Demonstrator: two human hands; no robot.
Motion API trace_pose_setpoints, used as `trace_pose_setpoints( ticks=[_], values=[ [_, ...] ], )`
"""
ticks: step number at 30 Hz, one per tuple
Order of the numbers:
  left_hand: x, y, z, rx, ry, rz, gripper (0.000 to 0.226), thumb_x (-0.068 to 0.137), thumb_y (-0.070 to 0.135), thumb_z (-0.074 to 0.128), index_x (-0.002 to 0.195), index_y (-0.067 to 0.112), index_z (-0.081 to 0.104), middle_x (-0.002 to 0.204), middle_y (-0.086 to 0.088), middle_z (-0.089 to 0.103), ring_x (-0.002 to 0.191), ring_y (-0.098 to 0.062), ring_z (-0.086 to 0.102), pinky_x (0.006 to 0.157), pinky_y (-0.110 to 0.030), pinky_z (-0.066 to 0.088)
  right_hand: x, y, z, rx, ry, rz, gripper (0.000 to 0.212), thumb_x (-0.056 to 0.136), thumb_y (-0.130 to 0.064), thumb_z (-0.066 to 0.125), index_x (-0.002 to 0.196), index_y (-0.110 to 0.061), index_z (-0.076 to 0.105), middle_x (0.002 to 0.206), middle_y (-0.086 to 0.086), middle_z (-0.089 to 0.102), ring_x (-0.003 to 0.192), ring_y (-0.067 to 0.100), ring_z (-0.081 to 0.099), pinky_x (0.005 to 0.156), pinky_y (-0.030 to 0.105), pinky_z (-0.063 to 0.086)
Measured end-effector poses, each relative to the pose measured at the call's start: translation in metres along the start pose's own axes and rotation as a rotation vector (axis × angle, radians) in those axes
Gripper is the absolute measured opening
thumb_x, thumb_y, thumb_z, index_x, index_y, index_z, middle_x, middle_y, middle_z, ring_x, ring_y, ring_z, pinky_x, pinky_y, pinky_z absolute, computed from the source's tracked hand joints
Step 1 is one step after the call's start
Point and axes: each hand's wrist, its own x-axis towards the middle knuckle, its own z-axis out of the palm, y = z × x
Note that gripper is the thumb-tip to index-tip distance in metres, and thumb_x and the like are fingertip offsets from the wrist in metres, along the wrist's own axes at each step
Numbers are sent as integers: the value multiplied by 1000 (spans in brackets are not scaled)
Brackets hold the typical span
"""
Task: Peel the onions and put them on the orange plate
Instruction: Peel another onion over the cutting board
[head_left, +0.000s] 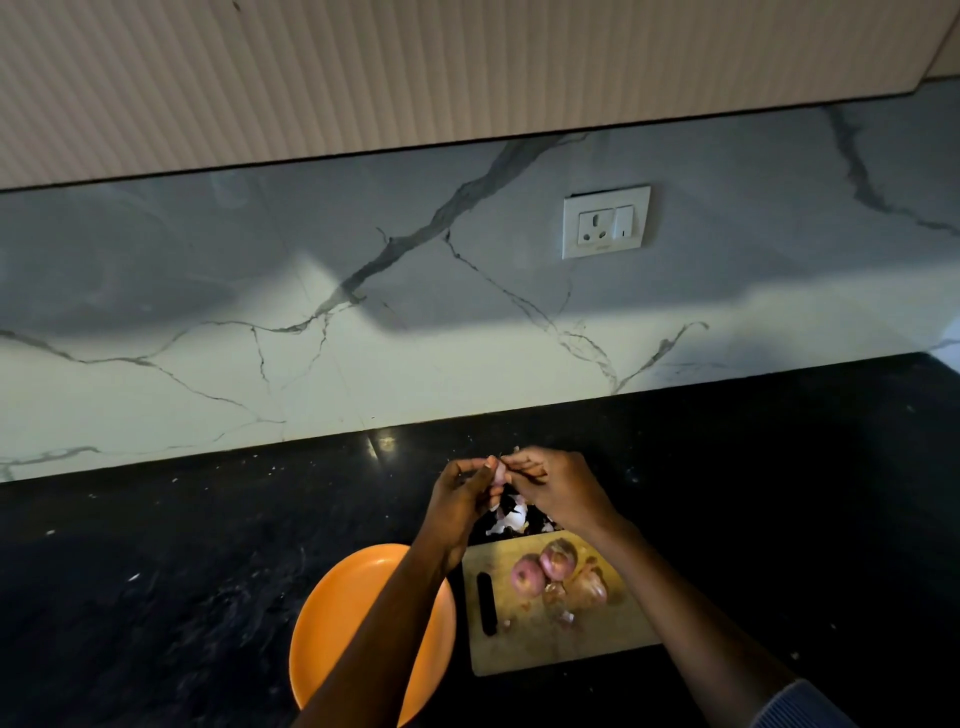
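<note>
onions (558, 574): 4 | orange plate (337, 618): 1 | cutting board (550, 644): 1 | hands (511, 488): 2

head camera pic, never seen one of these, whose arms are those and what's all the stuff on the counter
There is no machine here. The single picture comes from a camera worn on a person's head, looking forward and down, so the two arms reaching in from the bottom are the wearer's own. The left hand and right hand meet above the black counter and together hold a small pale onion, which they seem to be peeling; the fingers hide most of it. Just under the hands lies a heap of peels. Nearer the person is a wooden cutting board with about three reddish onions and a dark, narrow object, probably a knife. Left of the board sits the orange plate; the left forearm crosses it, and the visible part carries nothing. Behind is a marble wall with a power socket.
</note>
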Motion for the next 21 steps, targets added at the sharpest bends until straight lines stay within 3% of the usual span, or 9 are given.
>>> trace_pose_setpoints(
  ticks=[3, 6, 9, 12, 17, 21],
  values=[
    [1, -1, -1, 3, 12, 17, 33, 100, 14, 59, 74, 20, 78, 85, -17, 62, 78, -22, 55, 74, -34, 46, -1, 2, 0, -33, 12, -26, 25, 88, -9, 75, 113, -9, 74, 100, -3, 77, 90, 1, 73, 84, 22, 59],
    [3, -5, -2, 41, 59, 40, 11, 97, 16, 65, 93, 9, 74, 94, -22, 70, 89, -30, 63, 87, -45, 52, -3, -1, 4, -43, 66, -29, 18, 85, -4, 77, 102, -9, 75, 87, -9, 76, 82, 2, 73, 78, 23, 60],
    [5, -9, -2, 90, 67, 63, 22, 96, 17, 68, 108, -1, 66, 104, -29, 69, 96, -33, 65, 95, -51, 53, -3, -2, 7, -31, 134, -38, 12, 83, -3, 78, 89, -13, 74, 71, -23, 69, 72, -2, 71, 70, 16, 56],
    [3, -7, -3, 106, 25, 76, 23, 96, 21, 67, 113, 5, 66, 109, -28, 68, 100, -31, 66, 96, -49, 53, -2, -3, 4, 18, 166, 13, 12, 82, -5, 79, 87, -11, 72, 67, -23, 68, 70, -6, 68, 67, 10, 52],
    [2, -2, -8, 136, -33, 86, 17, 95, 25, 67, 110, 18, 71, 114, -12, 73, 114, -29, 65, 104, -46, 49, -1, -2, -3, 119, 105, 34, 11, 88, -14, 75, 92, -22, 71, 83, -11, 76, 82, 1, 72, 75, 23, 59],
    [1, -1, -7, 156, -44, 112, 25, 94, 20, 67, 116, 8, 66, 113, -14, 72, 115, -31, 66, 103, -45, 50, -2, -1, -4, 111, 101, -6, 10, 91, -16, 73, 101, -20, 75, 92, -10, 76, 88, 0, 72, 75, 16, 56]
  ],
)
